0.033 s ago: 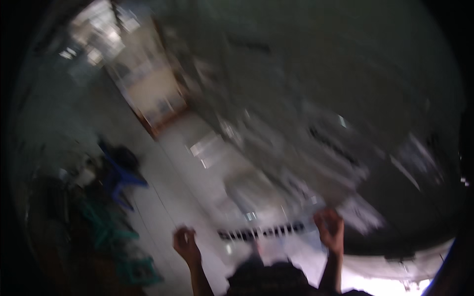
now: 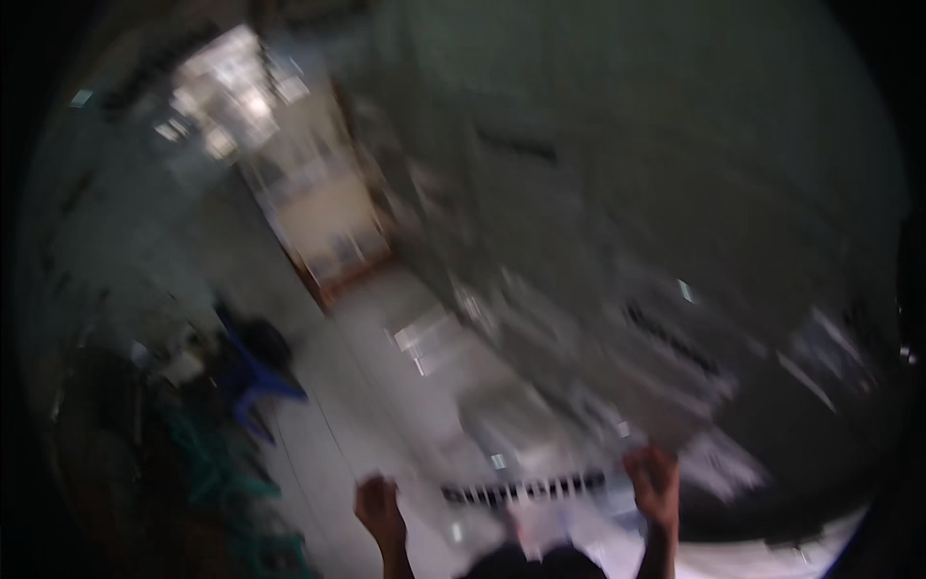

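The whole picture is smeared by motion. My left hand [image 2: 379, 510] is raised at the lower middle with its fingers curled into a fist, and nothing shows in it. My right hand [image 2: 654, 482] is up at the lower right, touching the lower edge of a large grey mottled surface [image 2: 598, 289] that fills the right half. The blur hides whether it grips that edge. Between my hands lies a white strip with a row of dark slots [image 2: 526, 488].
A pale floor [image 2: 367, 386] runs from the lower middle up to a wood-framed pale panel [image 2: 323, 227]. A blue plastic chair [image 2: 256, 381] and green clutter [image 2: 222, 473] stand at the left. A bright window-like patch [image 2: 217, 87] is at the upper left.
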{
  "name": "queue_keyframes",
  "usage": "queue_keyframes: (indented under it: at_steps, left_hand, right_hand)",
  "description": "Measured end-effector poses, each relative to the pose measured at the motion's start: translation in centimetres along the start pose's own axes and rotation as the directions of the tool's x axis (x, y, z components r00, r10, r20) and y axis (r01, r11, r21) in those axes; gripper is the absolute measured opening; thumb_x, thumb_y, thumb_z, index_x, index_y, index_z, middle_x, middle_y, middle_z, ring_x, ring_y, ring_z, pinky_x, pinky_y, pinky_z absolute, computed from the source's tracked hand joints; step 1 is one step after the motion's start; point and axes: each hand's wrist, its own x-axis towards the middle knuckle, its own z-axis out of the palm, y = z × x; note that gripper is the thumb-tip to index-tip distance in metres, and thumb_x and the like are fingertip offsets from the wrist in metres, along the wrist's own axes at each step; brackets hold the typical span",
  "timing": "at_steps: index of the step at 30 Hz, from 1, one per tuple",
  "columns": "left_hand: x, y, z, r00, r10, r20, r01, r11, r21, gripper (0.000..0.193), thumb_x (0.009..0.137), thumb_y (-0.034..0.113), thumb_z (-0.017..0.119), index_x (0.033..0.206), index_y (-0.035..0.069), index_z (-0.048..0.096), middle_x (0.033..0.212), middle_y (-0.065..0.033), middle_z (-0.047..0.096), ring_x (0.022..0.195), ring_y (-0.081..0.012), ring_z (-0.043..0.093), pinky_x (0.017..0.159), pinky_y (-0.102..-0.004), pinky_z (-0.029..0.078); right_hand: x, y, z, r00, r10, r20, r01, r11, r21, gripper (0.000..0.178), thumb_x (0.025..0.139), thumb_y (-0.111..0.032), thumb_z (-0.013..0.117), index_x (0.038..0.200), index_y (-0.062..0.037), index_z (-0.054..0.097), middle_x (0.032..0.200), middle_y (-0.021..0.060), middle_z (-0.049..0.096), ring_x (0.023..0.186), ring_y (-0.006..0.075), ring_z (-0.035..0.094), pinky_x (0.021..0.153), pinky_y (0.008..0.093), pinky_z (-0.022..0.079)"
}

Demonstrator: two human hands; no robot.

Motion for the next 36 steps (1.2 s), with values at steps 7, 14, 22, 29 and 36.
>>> queue_keyframes:
  at_steps: [7, 14, 22, 29, 36]
  left_hand:
    - [9.9, 2.2, -0.9, 0.993, 0.099, 0.057, -0.074, 0.94, -0.333, 0.028, 0.097, 0.003, 0.066, 0.124, -0.003, 0.06, 0.095, -0.0079, 0.065, 0.091, -0.0176, 0.066, 0.081, -0.031, 0.056]
    - [15.4, 2.8, -4.4, 0.968, 0.243, 0.068, -0.237, 0.968, -0.083, 0.032, 0.094, 0.003, 0.07, 0.124, -0.002, 0.061, 0.093, -0.0085, 0.067, 0.088, -0.0186, 0.067, 0.08, -0.0319, 0.058]
    - [14.9, 1.6, -6.1, 0.99, -0.12, 0.069, 0.138, 0.902, -0.409, 0.038, 0.098, 0.011, 0.068, 0.133, 0.0, 0.057, 0.107, -0.0151, 0.072, 0.086, -0.0172, 0.066, 0.081, -0.0303, 0.057]
    - [16.7, 2.7, -2.8, 0.978, -0.006, 0.21, 0.083, 0.93, -0.358, 0.04, 0.104, 0.028, 0.062, 0.133, 0.002, 0.058, 0.109, -0.015, 0.073, 0.082, -0.0108, 0.063, 0.077, -0.0266, 0.053]
    - [18.5, 8.9, 2.5, 0.967, 0.221, 0.124, -0.172, 0.932, -0.321, 0.037, 0.105, 0.029, 0.059, 0.128, 0.0, 0.059, 0.108, -0.0173, 0.073, 0.08, -0.0119, 0.064, 0.074, -0.0271, 0.053]
  right_hand:
    - [11.1, 4.3, 9.9, 0.999, 0.036, 0.041, -0.039, 0.996, 0.085, 0.01, 0.092, -0.002, 0.055, 0.091, 0.0032, 0.063, 0.084, 0.0093, 0.065, 0.08, 0.0163, 0.064, 0.073, 0.0304, 0.051]
    - [16.6, 4.8, 16.7, 0.998, 0.031, 0.063, -0.041, 0.987, 0.155, 0.009, 0.088, 0.006, 0.051, 0.089, 0.0033, 0.06, 0.08, 0.0068, 0.064, 0.075, 0.0137, 0.063, 0.071, 0.0281, 0.051]
    - [20.6, 4.2, 21.3, 0.975, 0.004, 0.22, 0.005, 0.999, -0.038, 0.017, 0.098, -0.015, 0.061, 0.101, -0.0003, 0.068, 0.087, 0.0104, 0.069, 0.083, 0.015, 0.061, 0.075, 0.0328, 0.049]
    - [26.9, 5.7, 23.1, 0.97, -0.057, 0.238, -0.013, 0.959, 0.282, 0.011, 0.086, 0.005, 0.051, 0.087, 0.0016, 0.061, 0.084, 0.0085, 0.065, 0.077, 0.0148, 0.063, 0.071, 0.0279, 0.051]
    - [33.1, 5.7, 20.7, 0.951, -0.137, 0.276, 0.041, 0.944, 0.326, 0.01, 0.083, 0.003, 0.052, 0.086, 0.0006, 0.062, 0.093, 0.0083, 0.066, 0.091, 0.0171, 0.061, 0.083, 0.0277, 0.045]
